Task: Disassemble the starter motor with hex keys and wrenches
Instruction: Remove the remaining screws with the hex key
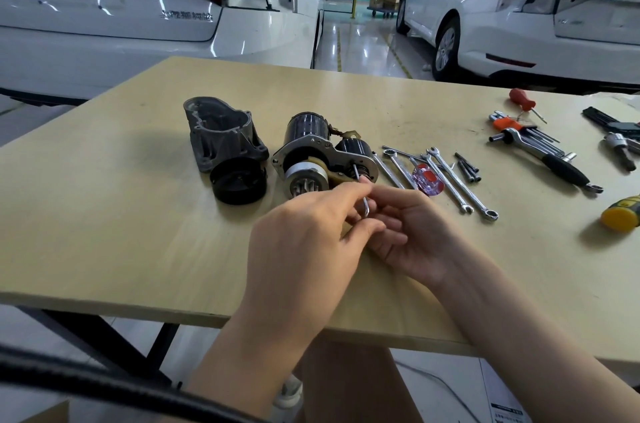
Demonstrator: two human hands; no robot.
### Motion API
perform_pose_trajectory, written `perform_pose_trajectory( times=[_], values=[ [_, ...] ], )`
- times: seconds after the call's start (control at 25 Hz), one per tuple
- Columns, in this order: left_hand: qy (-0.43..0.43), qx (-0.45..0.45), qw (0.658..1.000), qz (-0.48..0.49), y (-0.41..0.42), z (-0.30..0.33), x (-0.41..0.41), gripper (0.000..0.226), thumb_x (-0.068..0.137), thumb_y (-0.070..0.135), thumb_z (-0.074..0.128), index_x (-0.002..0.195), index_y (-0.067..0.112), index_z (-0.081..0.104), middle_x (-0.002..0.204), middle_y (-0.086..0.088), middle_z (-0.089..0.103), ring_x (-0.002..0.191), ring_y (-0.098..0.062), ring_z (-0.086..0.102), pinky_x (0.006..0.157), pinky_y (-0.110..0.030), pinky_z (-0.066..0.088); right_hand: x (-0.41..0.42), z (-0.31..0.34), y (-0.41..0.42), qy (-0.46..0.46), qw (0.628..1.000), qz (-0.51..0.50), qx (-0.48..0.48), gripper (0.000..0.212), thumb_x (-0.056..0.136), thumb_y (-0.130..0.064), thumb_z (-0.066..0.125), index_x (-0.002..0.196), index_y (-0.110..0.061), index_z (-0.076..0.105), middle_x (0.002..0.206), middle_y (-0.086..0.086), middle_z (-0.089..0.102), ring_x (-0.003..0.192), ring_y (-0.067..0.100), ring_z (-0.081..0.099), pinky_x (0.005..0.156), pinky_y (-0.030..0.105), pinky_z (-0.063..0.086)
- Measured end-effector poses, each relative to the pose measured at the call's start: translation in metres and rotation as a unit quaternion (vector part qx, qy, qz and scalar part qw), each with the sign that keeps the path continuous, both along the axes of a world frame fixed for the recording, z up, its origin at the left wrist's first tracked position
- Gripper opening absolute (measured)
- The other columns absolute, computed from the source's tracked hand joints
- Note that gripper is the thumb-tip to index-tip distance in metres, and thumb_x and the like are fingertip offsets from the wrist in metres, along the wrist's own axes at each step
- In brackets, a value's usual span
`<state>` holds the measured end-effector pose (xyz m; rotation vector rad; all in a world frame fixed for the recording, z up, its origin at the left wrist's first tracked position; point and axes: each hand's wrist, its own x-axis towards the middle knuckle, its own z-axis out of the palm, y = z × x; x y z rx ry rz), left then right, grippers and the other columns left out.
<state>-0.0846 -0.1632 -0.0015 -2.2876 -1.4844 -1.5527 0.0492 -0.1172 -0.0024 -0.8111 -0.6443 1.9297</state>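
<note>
The starter motor (313, 149) lies on the wooden table (104, 215), its pinion gear facing me. A thin silver hex key (362, 192) reaches from my hands to the motor's plate near the solenoid. My left hand (311, 232) pinches the key's bent end between thumb and fingers. My right hand (412, 232) sits just right of it, palm turned up, fingers curled toward the key; whether they grip it is hidden. The grey nose housing (221, 132) and a black round cover (239, 180) lie left of the motor.
Several wrenches (450, 180), a clear-handled screwdriver (427, 178) and loose bolts (467, 166) lie right of the motor. Further right are a ratchet (550, 156), hex key set (519, 126), red screwdriver (521, 100) and yellow-handled tool (621, 213). White cars stand behind the table.
</note>
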Motion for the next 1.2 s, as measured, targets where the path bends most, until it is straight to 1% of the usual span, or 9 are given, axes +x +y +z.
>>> perform_pose_trajectory(
  times=[0.16, 0.32, 0.4, 0.48, 0.56, 0.72, 0.92, 1.04, 1.2],
  values=[
    [0.049, 0.029, 0.997, -0.049, 0.002, -0.001, -0.002, 0.015, 0.074, 0.023, 0.075, 0.086, 0.015, 0.078, 0.070, 0.005, 0.068, 0.064, -0.014, 0.057, 0.054, -0.031, 0.052, 0.001, 0.000, -0.001, 0.032, 0.999, 0.017, -0.009, 0.017, 0.074, -0.015, 0.062, 0.066, -0.001, 0.067, 0.037, -0.002, 0.041, 0.023, 0.005, 0.033, 0.023, 0.012, 0.027],
    [0.062, 0.036, 0.997, -0.038, 0.003, 0.001, -0.003, 0.009, 0.075, 0.021, 0.073, 0.080, 0.014, 0.076, 0.070, 0.004, 0.068, 0.066, -0.017, 0.060, 0.053, -0.033, 0.052, 0.001, -0.001, 0.001, 0.008, 1.000, 0.015, -0.002, 0.022, 0.072, -0.019, 0.065, 0.054, -0.007, 0.064, 0.043, -0.003, 0.041, 0.024, 0.004, 0.033, 0.023, 0.011, 0.025],
    [0.046, 0.026, 0.998, -0.031, 0.004, 0.002, -0.003, 0.009, 0.076, 0.022, 0.073, 0.076, 0.014, 0.074, 0.067, 0.004, 0.067, 0.062, -0.016, 0.056, 0.052, -0.034, 0.051, 0.002, -0.002, 0.000, -0.057, 0.998, 0.006, 0.016, 0.027, 0.073, -0.024, 0.067, 0.050, -0.011, 0.063, 0.045, -0.003, 0.042, 0.026, 0.003, 0.032, 0.023, 0.012, 0.024],
    [0.036, 0.016, 0.999, -0.022, 0.003, 0.002, -0.001, 0.011, 0.075, 0.025, 0.073, 0.074, 0.015, 0.073, 0.066, 0.005, 0.066, 0.059, -0.014, 0.054, 0.050, -0.033, 0.050, 0.004, -0.002, -0.002, -0.190, 0.979, -0.046, 0.063, 0.031, 0.082, -0.032, 0.068, 0.058, -0.012, 0.062, 0.046, -0.002, 0.044, 0.030, 0.005, 0.032, 0.027, 0.014, 0.025],
    [0.029, 0.011, 0.999, -0.020, 0.001, 0.002, 0.000, 0.012, 0.075, 0.027, 0.073, 0.072, 0.015, 0.073, 0.065, 0.006, 0.066, 0.058, -0.012, 0.053, 0.049, -0.031, 0.050, 0.006, -0.003, 0.002, -0.337, 0.918, -0.146, 0.147, 0.031, 0.090, -0.033, 0.065, 0.067, -0.013, 0.061, 0.047, -0.001, 0.049, 0.034, 0.008, 0.036, 0.034, 0.016, 0.029],
    [0.018, 0.029, 0.999, -0.003, 0.002, 0.003, 0.001, 0.015, 0.077, 0.029, 0.073, 0.069, 0.016, 0.071, 0.061, 0.008, 0.062, 0.057, -0.002, 0.038, 0.047, -0.031, 0.045, 0.006, 0.002, 0.021, -0.570, 0.714, -0.252, 0.320, 0.010, 0.085, -0.017, 0.067, 0.076, -0.021, 0.068, 0.054, -0.008, 0.055, 0.047, 0.005, 0.043, 0.052, 0.022, 0.037],
    [-0.032, 0.054, 0.998, 0.025, 0.004, 0.001, -0.004, 0.013, 0.080, 0.024, 0.074, 0.074, 0.013, 0.074, 0.063, 0.005, 0.064, 0.056, -0.007, 0.050, 0.051, -0.030, 0.048, 0.004, 0.003, 0.028, -0.625, 0.604, -0.257, 0.422, 0.012, 0.080, -0.008, 0.071, 0.084, -0.017, 0.077, 0.069, -0.007, 0.057, 0.056, 0.001, 0.047, 0.058, 0.010, 0.034],
    [-0.058, 0.047, 0.997, 0.031, 0.006, 0.002, -0.007, 0.011, 0.082, 0.023, 0.074, 0.077, 0.012, 0.075, 0.069, 0.006, 0.067, 0.060, -0.004, 0.053, 0.057, -0.022, 0.047, 0.012, 0.017, 0.036, -0.662, 0.536, -0.170, 0.496, 0.015, 0.082, -0.003, 0.069, 0.088, -0.012, 0.078, 0.077, 0.004, 0.062, 0.063, 0.015, 0.051, 0.066, 0.030, 0.045],
    [-0.086, 0.027, 0.996, 0.012, 0.006, 0.003, -0.009, 0.012, 0.083, 0.026, 0.071, 0.082, 0.014, 0.076, 0.073, 0.007, 0.070, 0.063, -0.007, 0.062, 0.057, -0.028, 0.051, 0.024, 0.039, 0.043, -0.703, 0.416, -0.020, 0.577, 0.019, 0.091, -0.012, 0.062, 0.100, -0.021, 0.076, 0.083, 0.005, 0.058, 0.065, 0.030, 0.056, 0.057, 0.043, 0.049]
  ],
)
